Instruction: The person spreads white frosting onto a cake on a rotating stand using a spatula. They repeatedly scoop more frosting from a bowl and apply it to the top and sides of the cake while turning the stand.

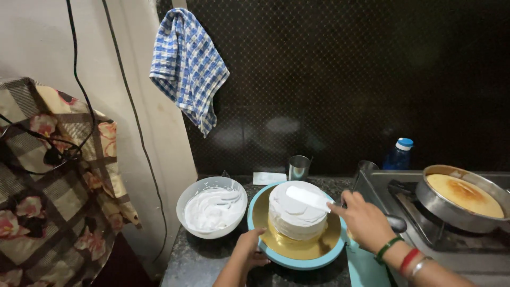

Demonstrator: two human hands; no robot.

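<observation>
A round cake (pixel 296 212) coated in white cream stands on a gold board (pixel 319 245) atop a light blue turntable (pixel 297 263). My right hand (pixel 364 219) grips a spatula (pixel 308 198) whose white-smeared blade lies flat across the cake's top. My left hand (pixel 249 250) rests on the turntable's front left rim, fingers curled over the edge. Left of the cake sits a white bowl (pixel 212 207) holding whipped cream.
A stove (pixel 425 223) at the right carries a metal pan (pixel 462 199) with a baked golden cake. A steel cup (pixel 298 167) and a blue bottle (pixel 399 154) stand by the dark back wall. A checked cloth (pixel 187 66) hangs above. Patterned fabric (pixel 58 186) drapes at the left.
</observation>
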